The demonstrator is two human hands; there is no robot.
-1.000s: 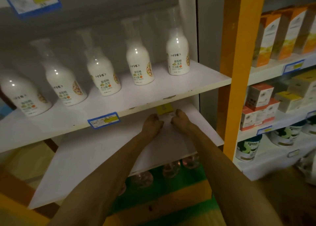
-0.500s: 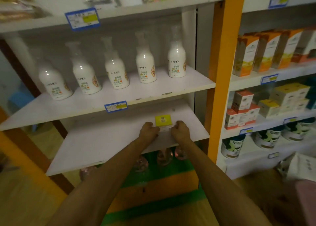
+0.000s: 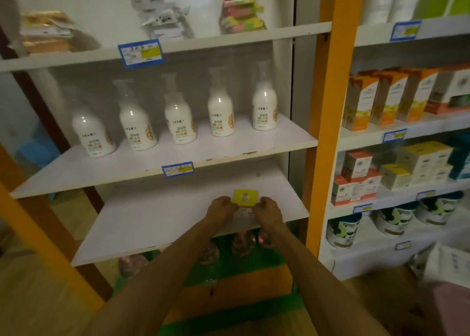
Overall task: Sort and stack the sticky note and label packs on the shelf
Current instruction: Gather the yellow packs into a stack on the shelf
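Both hands drawn nearer shelf [image 3: 152, 223] edge, left grip [image 3: 220, 209] and right grip [image 3: 267, 211] pinching yellow pack [image 3: 244, 197], label unreadable

1 head cam only, wide-angle, looks forward and down at white shelf [image 3: 157, 216], near, arm's reach; orange post [image 3: 328, 106] right.

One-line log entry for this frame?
phase: stacking | left hand + right hand: hold small yellow square pack | on: white lower shelf
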